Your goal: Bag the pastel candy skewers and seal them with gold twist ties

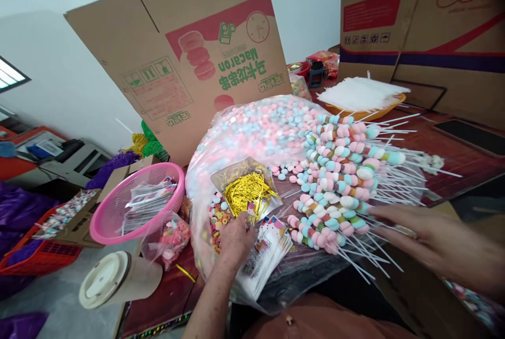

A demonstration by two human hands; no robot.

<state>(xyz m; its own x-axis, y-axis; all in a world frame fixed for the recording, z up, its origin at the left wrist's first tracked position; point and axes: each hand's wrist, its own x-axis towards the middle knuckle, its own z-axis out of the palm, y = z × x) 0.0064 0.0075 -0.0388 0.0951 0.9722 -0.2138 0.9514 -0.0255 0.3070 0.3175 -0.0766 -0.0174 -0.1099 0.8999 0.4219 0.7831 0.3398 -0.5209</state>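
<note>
My left hand (pixel 236 239) is over the near side of the plastic sheet, its fingers pinched at the colourful corner of a printed packet (pixel 251 207). A fanned stack of similar white printed packets (pixel 265 257) lies just right of it. Beyond the fingertips, gold twist ties (pixel 248 192) fill a clear bag. My right hand (pixel 426 244), slightly blurred, reaches in from the right with fingers stretched and apart, beside the white sticks of the candy skewers (pixel 335 186). These skewers carry pink, blue and white candies and are piled with their sticks pointing right.
Loose candies fill a large clear bag (pixel 260 123) behind. Left stand a pink basket (pixel 179 197) of packets, a bag of pink candies (pixel 175 239) and a lidded cup (pixel 118 278). White sticks (pixel 363 94), a phone (pixel 473 136) and cardboard boxes (pixel 221 39) are farther back.
</note>
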